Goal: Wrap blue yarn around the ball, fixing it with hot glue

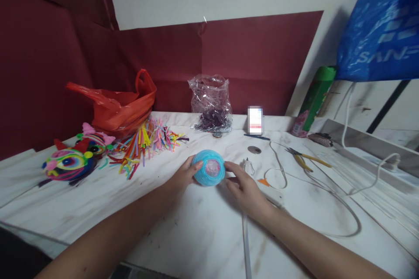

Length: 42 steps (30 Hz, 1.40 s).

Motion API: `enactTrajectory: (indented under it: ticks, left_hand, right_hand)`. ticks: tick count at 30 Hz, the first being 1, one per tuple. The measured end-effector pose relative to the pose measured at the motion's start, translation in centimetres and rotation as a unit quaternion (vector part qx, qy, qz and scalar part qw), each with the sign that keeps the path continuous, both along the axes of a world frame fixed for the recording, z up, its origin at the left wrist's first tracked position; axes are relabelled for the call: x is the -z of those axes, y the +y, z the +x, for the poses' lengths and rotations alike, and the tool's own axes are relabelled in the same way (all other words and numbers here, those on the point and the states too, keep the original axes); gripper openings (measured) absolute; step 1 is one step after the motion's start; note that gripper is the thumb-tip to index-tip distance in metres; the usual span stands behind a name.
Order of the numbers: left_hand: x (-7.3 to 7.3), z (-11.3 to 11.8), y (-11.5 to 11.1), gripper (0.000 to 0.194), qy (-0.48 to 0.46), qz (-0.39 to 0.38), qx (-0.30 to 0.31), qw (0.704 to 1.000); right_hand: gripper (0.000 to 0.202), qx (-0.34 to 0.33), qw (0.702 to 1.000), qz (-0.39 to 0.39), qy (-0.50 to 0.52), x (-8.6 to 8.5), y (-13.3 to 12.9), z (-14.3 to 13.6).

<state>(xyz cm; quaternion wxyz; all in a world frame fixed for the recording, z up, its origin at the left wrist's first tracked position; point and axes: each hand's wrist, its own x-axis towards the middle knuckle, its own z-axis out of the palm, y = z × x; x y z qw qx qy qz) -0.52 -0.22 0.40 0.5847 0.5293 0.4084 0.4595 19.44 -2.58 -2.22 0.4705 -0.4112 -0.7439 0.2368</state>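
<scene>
My left hand is closed on the left side of a light-blue fuzzy ball, thumb on its front. The ball looks wound with soft strands, and a round pinkish, translucent patch faces me. At the ball's right edge, the index fingertip of my right hand touches or nearly touches it. That hand's thumb and index finger are apart, with nothing visible between them. Just behind the right hand lies a glue gun, partly hidden, its nozzle pointing away. A pale strip runs toward me below the hand.
Left are colourful animal-face crafts, bundled fuzzy sticks and a red bag. A clear bag and a blurred white upright object stand behind. Right are yellow-handled pliers, cables, a green can and a blue bag.
</scene>
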Motion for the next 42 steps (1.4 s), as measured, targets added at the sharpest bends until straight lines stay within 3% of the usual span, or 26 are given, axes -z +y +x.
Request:
enactTrajectory:
  ticks: [8, 12, 18, 23, 26, 31, 35, 39, 42]
  left_hand:
    - [0.37, 0.12, -0.08, 0.095, 0.048, 0.043, -0.023, 0.998]
    - [0.32, 0.19, -0.21, 0.078, 0.072, 0.031, -0.038, 0.996]
    - [0.09, 0.06, -0.25, 0.073, 0.079, -0.013, -0.040, 0.996]
    - [0.21, 0.12, 0.03, 0.071, 0.049, -0.066, 0.038, 0.996]
    - [0.26, 0.14, 0.12, 0.073, 0.043, -0.087, 0.050, 0.994]
    - [0.21, 0.05, -0.04, 0.072, 0.074, -0.072, 0.030, 0.994]
    - [0.14, -0.10, 0.05, 0.074, 0.085, -0.057, 0.062, 0.993]
    - [0.19, -0.10, 0.03, 0.071, 0.073, -0.049, 0.051, 0.995]
    - [0.15, 0.06, -0.31, 0.069, 0.060, -0.019, 0.027, 0.998]
  right_hand:
    - [0.041, 0.029, 0.999, -0.016, 0.012, -0.23, -0.02, -0.13]
    - [0.042, 0.028, 1.000, -0.007, 0.008, -0.22, -0.18, -0.17]
    - [0.043, 0.017, 1.000, 0.021, 0.004, -0.66, -0.50, -0.20]
    - [0.043, 0.030, 0.999, 0.042, 0.003, -0.94, -0.44, -0.16]
    - [0.041, 0.034, 0.999, 0.041, 0.004, -0.99, -0.31, -0.09]
    - [0.042, 0.026, 0.999, 0.035, -0.008, -0.90, -0.59, -0.12]
    - [0.043, 0.009, 0.999, 0.049, -0.007, -0.77, -0.82, -0.25]
    - [0.037, 0.035, 0.998, 0.018, 0.039, -0.74, -0.65, -0.48]
    - [0.052, 0.063, 0.996, 0.013, 0.057, -0.58, -0.52, -0.64]
